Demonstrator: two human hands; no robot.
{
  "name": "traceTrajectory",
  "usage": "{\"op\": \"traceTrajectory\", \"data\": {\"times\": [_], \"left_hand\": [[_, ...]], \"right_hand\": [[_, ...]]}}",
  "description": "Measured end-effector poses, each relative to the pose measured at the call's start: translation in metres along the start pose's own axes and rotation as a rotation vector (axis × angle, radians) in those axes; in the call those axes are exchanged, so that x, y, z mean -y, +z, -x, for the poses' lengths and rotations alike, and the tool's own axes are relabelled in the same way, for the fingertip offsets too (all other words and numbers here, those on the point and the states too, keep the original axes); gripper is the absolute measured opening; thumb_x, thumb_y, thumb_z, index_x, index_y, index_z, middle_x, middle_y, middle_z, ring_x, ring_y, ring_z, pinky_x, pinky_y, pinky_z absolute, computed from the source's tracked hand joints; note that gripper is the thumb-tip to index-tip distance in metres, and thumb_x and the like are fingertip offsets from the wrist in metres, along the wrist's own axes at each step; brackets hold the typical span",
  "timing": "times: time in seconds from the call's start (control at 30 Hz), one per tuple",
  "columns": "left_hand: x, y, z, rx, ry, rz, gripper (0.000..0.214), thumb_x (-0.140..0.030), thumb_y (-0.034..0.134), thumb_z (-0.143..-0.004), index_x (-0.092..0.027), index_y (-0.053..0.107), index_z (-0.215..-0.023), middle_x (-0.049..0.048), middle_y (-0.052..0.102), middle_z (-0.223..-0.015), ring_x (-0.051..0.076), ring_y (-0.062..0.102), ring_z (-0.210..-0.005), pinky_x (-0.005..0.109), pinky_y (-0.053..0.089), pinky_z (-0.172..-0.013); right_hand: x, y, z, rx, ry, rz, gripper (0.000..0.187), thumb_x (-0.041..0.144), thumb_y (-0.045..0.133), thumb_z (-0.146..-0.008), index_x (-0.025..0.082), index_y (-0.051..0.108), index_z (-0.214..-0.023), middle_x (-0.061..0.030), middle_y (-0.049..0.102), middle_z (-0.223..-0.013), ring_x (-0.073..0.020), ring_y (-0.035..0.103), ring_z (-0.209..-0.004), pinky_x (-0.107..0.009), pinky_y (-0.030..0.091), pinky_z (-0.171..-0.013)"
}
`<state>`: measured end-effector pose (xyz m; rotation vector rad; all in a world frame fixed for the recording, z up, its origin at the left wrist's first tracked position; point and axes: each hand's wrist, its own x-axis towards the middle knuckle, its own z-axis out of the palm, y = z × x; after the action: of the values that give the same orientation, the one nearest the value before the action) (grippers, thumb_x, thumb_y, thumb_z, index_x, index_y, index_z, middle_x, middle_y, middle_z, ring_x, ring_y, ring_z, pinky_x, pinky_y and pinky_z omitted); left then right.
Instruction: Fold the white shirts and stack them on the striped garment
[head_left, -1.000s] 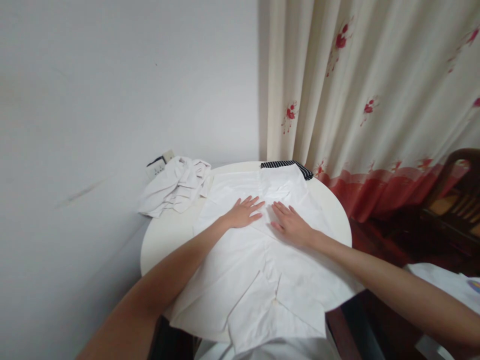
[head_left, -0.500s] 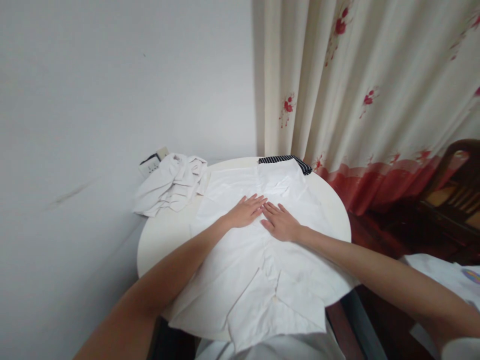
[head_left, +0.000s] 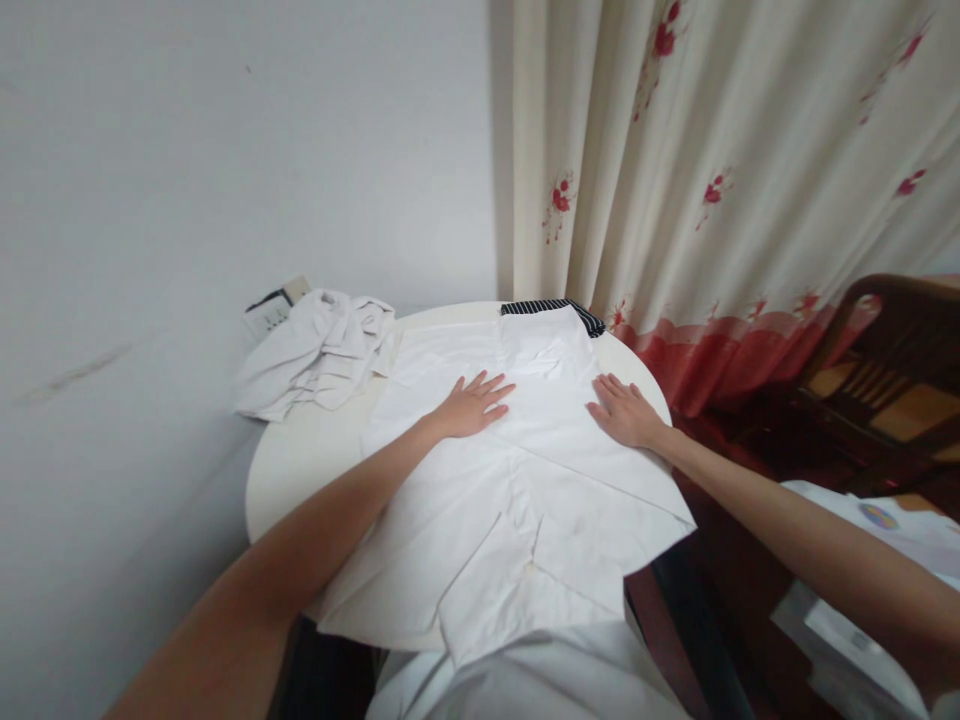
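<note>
A white garment (head_left: 480,480) lies spread over a round white table (head_left: 289,470), its collar-like end overhanging the near edge. My left hand (head_left: 471,406) rests flat on the cloth near the middle, fingers spread. Farther right, my right hand (head_left: 624,410) lies flat on the cloth by its right side, fingers stretched out. Neither hand grips anything. Small creases run through the cloth between and below the hands.
A crumpled white cloth (head_left: 322,350) sits at the table's back left, by a wall socket (head_left: 268,315). Dark striped fabric (head_left: 555,307) lies at the back edge. A curtain (head_left: 675,180) hangs behind, with a wooden chair (head_left: 885,360) and more white fabric (head_left: 847,510) on the right.
My hands, side by side at the middle before, are now apart. The right hand has slid right across the cloth; the left has shifted slightly. The view has turned a little to the right.
</note>
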<state>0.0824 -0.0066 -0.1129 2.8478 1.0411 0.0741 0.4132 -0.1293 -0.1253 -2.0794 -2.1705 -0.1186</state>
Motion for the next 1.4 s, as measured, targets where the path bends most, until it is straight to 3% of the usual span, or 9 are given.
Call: {"op": "traceTrajectory", "data": {"times": [0.13, 0.27, 0.43, 0.5, 0.6, 0.73, 0.87, 1.07, 1.4], "left_hand": [[0.020, -0.002, -0.002, 0.009, -0.121, -0.004, 0.066, -0.068, 0.020, -0.099, -0.041, 0.018, -0.159, -0.0045, 0.012, -0.168, 0.035, 0.006, -0.154, 0.065, 0.009, -0.119], [0.051, -0.008, -0.001, 0.012, -0.350, -0.033, 0.065, -0.062, 0.019, -0.100, -0.037, 0.020, -0.160, -0.0035, 0.012, -0.168, 0.035, 0.008, -0.154, 0.064, 0.010, -0.120], [0.066, -0.015, 0.005, -0.044, -0.527, -0.058, 0.068, -0.056, 0.016, -0.101, -0.023, 0.023, -0.161, 0.0085, 0.015, -0.168, 0.041, 0.011, -0.153, 0.070, 0.011, -0.116], [0.059, -0.017, 0.008, -0.067, -0.522, -0.072, 0.068, -0.058, 0.019, -0.101, -0.024, 0.024, -0.160, 0.0084, 0.016, -0.168, 0.039, 0.010, -0.153, 0.068, 0.008, -0.118], [0.039, -0.017, 0.011, -0.071, -0.332, -0.085, 0.066, -0.061, 0.021, -0.101, -0.033, 0.021, -0.160, 0.0026, 0.014, -0.168, 0.032, 0.005, -0.155, 0.062, 0.002, -0.121], [0.024, -0.014, 0.011, 0.044, -0.172, -0.026, 0.067, -0.069, 0.019, -0.098, -0.043, 0.016, -0.159, -0.0032, 0.009, -0.169, 0.035, 0.004, -0.155, 0.067, 0.006, -0.118], [0.045, -0.015, 0.012, 0.063, -0.317, -0.025, 0.064, -0.067, 0.019, -0.098, -0.045, 0.017, -0.158, -0.0094, 0.010, -0.168, 0.033, 0.005, -0.155, 0.061, 0.008, -0.121], [0.082, -0.018, 0.018, -0.005, -0.580, -0.052, 0.069, -0.065, 0.019, -0.097, -0.037, 0.021, -0.160, -0.0015, 0.012, -0.169, 0.045, 0.009, -0.152, 0.067, 0.013, -0.117], [0.093, -0.009, 0.016, -0.079, -0.604, -0.069, 0.066, -0.064, 0.023, -0.098, -0.036, 0.027, -0.158, -0.0018, 0.021, -0.167, 0.040, 0.018, -0.151, 0.059, 0.019, -0.119]], "right_hand": [[-0.001, 0.002, 0.002, -0.009, 0.005, 0.002, 0.067, 0.049, 0.022, -0.103, 0.006, 0.036, -0.153, -0.0181, 0.032, -0.161, -0.0312, 0.023, -0.151, -0.057, 0.025, -0.118], [-0.002, 0.006, 0.000, -0.019, -0.007, 0.006, 0.066, 0.048, 0.023, -0.103, 0.005, 0.038, -0.152, -0.0187, 0.033, -0.161, -0.0318, 0.024, -0.151, -0.056, 0.027, -0.117], [-0.006, 0.012, -0.001, -0.045, -0.022, 0.020, 0.064, 0.046, 0.025, -0.103, 0.005, 0.040, -0.150, -0.0193, 0.034, -0.160, -0.0325, 0.025, -0.150, -0.056, 0.029, -0.116], [-0.007, 0.014, -0.002, -0.047, -0.022, 0.025, 0.063, 0.046, 0.025, -0.103, 0.006, 0.041, -0.150, -0.0190, 0.035, -0.159, -0.0321, 0.026, -0.150, -0.056, 0.030, -0.116], [-0.007, 0.016, -0.001, -0.064, -0.022, 0.036, 0.061, 0.045, 0.026, -0.103, 0.007, 0.042, -0.149, -0.0182, 0.038, -0.158, -0.0317, 0.028, -0.149, -0.056, 0.032, -0.115], [-0.007, 0.016, 0.000, -0.100, -0.051, 0.054, 0.060, 0.045, 0.025, -0.103, 0.007, 0.045, -0.147, -0.0190, 0.041, -0.156, -0.0324, 0.031, -0.148, -0.055, 0.035, -0.114], [-0.007, 0.016, 0.000, -0.105, -0.052, 0.054, 0.060, 0.044, 0.025, -0.103, 0.008, 0.046, -0.147, -0.0188, 0.042, -0.156, -0.0329, 0.032, -0.148, -0.055, 0.035, -0.114], [-0.007, 0.015, 0.000, -0.102, -0.043, 0.049, 0.059, 0.045, 0.026, -0.103, 0.009, 0.045, -0.147, -0.0185, 0.041, -0.156, -0.0324, 0.032, -0.148, -0.055, 0.034, -0.114], [-0.005, 0.012, 0.000, -0.107, -0.043, 0.037, 0.057, 0.044, 0.027, -0.103, 0.009, 0.046, -0.145, -0.0185, 0.042, -0.156, -0.0320, 0.033, -0.147, -0.056, 0.036, -0.113]]}}
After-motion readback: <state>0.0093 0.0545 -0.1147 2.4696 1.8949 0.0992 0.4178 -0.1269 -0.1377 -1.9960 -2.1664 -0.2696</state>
